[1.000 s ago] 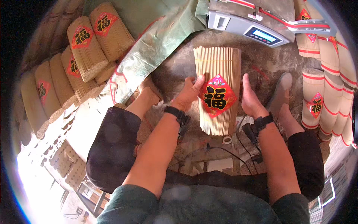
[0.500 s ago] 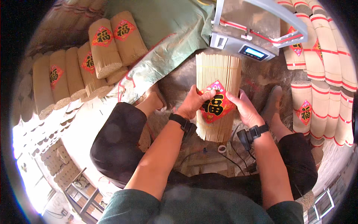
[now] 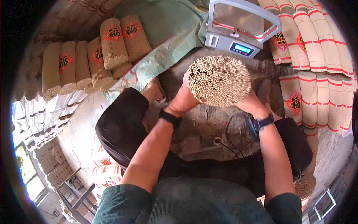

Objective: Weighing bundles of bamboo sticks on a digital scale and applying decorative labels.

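Observation:
Between my two hands is a thick bundle of thin tan sticks point(image 3: 220, 80), its round end of packed stick tips turned up toward me. My left hand point(image 3: 183, 99) grips the bundle's left side, with the fingers partly hidden behind it. On the opposite side my right hand point(image 3: 253, 104) is closed round the lower right edge, its fingertips also out of sight. Just beyond the bundle stands a grey banding machine point(image 3: 233, 45) with an arch, red tape and a lit display. The bundle's red paper label is hidden from view now.
Finished bundles with red bands point(image 3: 311, 46) are stacked at the right. More bundles point(image 3: 67, 71), some with red diamond labels, lie at the left beside a green sheet point(image 3: 158, 28). On the floor near my legs are a small white ring point(image 3: 217, 140) and a dark cable point(image 3: 231, 148).
The bundle has been tipped and raised, so its end faces up instead of its labelled side. Both hands have moved from the label to the bundle's sides.

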Demonstrator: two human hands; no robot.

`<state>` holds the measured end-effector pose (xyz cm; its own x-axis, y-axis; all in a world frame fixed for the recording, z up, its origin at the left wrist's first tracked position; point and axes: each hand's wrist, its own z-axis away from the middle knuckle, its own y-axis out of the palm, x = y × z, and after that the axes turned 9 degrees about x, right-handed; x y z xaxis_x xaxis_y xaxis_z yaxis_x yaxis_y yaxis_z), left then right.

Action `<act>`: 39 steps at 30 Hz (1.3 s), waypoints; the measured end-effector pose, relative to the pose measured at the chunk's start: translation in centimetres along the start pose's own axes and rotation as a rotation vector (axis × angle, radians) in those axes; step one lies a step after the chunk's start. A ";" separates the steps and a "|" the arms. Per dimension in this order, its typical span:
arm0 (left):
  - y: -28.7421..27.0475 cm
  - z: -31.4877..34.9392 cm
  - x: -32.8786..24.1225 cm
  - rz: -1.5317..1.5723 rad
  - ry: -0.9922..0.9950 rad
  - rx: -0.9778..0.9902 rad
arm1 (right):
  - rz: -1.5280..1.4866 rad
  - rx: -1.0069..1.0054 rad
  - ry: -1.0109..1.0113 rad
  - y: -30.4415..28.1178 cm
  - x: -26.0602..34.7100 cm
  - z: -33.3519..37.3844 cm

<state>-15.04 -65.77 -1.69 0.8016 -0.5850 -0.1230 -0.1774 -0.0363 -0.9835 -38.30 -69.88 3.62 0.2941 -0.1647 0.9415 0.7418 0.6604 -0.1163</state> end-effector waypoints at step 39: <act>-23.8 3.6 8.5 0.881 -0.347 0.223 | 1.252 -0.408 -0.284 8.4 3.6 -7.6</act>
<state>-1.99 -66.98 20.23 0.5633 -0.0564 -0.8243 -0.7110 0.4752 -0.5184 -26.39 -70.51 3.63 0.8036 0.5731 0.1605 0.2080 -0.0177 -0.9780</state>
